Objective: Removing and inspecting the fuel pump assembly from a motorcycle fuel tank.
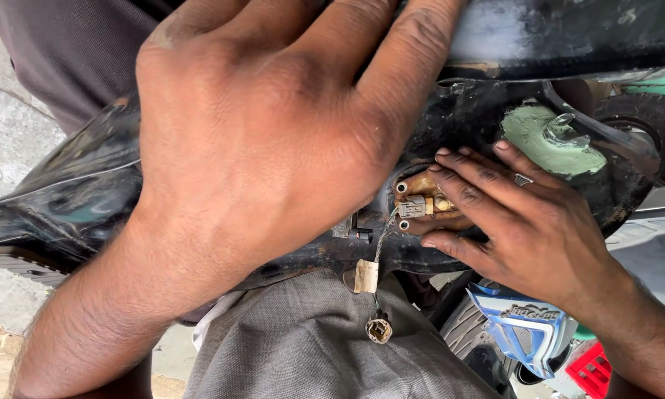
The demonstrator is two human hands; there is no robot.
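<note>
Left hand [258,140] lies flat and spread on the black fuel tank [73,196], palm down, fingers reaching over its far edge; it grips nothing I can see. Right hand [524,222] is open too, fingers [465,174] extended and touching the rusty round fitting [421,203] set in the tank. Grey connector [412,207] sits just beside those fingertips. Thin wire [380,244] hangs below them, ending in a small plug [379,330] over grey trousers [317,347].
</note>
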